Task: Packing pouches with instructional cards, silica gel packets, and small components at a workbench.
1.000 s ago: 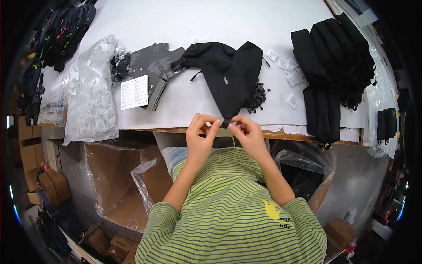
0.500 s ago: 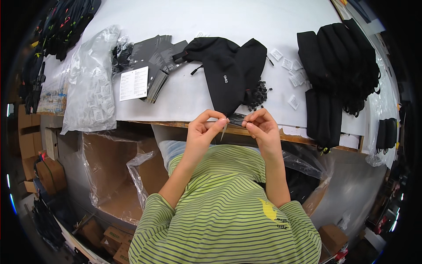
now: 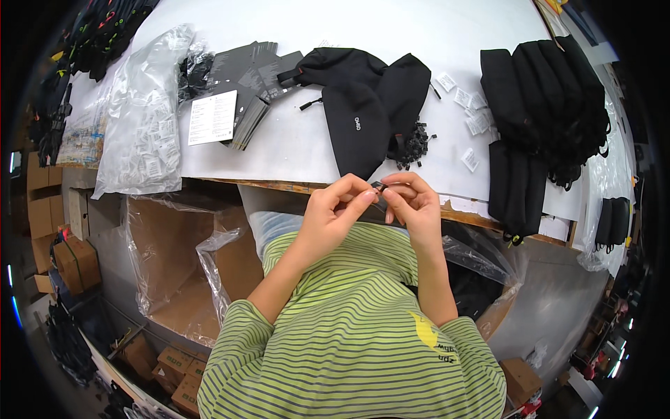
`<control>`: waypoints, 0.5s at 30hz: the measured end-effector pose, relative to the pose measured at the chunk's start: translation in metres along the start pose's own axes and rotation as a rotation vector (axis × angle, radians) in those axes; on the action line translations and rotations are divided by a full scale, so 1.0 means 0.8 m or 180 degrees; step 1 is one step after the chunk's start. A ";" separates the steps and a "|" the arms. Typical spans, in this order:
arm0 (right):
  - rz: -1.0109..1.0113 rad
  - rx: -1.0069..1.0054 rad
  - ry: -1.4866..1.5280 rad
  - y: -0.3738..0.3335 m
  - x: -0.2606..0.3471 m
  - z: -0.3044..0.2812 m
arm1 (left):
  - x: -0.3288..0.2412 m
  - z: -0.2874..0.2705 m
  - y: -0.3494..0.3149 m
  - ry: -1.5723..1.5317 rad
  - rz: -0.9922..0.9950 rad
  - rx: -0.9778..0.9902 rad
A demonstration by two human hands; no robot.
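My left hand [image 3: 340, 208] and my right hand [image 3: 413, 202] meet at the table's front edge, fingertips pinched together. Between them is a small black piece [image 3: 379, 186]; its exact kind is too small to make out. A dark flat strip [image 3: 382, 207] shows below the fingers, partly hidden by them. Just beyond my hands lies a black fabric bag [image 3: 356, 126], its narrow end pointing toward me and its zip pull [image 3: 311, 104] out to the left. Beside it on the right sits a heap of small black plastic clips [image 3: 417, 145].
Dark printed cards [image 3: 244, 70] are fanned out left of the bag, with a white card [image 3: 212, 119] on top. A clear plastic bag of labels [image 3: 150, 126] lies further left. Loose white labels [image 3: 477, 123] and stacked black bags [image 3: 541, 98] are on the right. A plastic-lined carton [image 3: 174, 265] stands below.
My hands have come closer together, the left moving right toward the right hand. The thin pale strand that hung from my left fingers no longer shows. The view has shifted slightly.
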State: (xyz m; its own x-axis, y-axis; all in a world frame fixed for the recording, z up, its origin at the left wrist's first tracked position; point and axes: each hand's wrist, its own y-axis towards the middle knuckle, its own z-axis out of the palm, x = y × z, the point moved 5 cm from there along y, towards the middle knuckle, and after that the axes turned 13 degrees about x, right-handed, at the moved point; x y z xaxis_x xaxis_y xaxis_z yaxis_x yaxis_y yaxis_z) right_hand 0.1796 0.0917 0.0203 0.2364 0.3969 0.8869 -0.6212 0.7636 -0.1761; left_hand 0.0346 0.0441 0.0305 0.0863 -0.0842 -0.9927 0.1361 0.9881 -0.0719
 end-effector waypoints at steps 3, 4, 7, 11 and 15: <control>0.0113 -0.0034 -0.0028 -0.001 -0.005 -0.002 | 0.000 -0.003 0.000 0.0250 -0.0151 0.0085; 0.0143 -0.0002 0.0067 -0.001 -0.010 -0.004 | -0.001 -0.002 0.000 0.0251 -0.0151 0.0090; 0.0172 -0.0006 0.0125 0.000 -0.016 -0.005 | -0.003 0.001 0.000 0.0151 -0.0155 0.0126; 0.0172 -0.0041 0.0151 0.000 -0.020 -0.006 | -0.013 0.001 0.001 0.0362 -0.0151 0.0047; 0.0197 -0.0109 0.0058 -0.001 -0.015 -0.004 | -0.012 0.000 0.001 0.0609 -0.0135 0.0040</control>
State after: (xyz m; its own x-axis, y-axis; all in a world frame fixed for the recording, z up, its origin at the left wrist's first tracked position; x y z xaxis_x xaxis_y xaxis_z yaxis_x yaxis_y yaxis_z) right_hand 0.1797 0.0878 0.0088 0.2121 0.4528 0.8660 -0.6091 0.7542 -0.2452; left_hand 0.0335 0.0454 0.0404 -0.1087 -0.0985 -0.9892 0.1480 0.9824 -0.1141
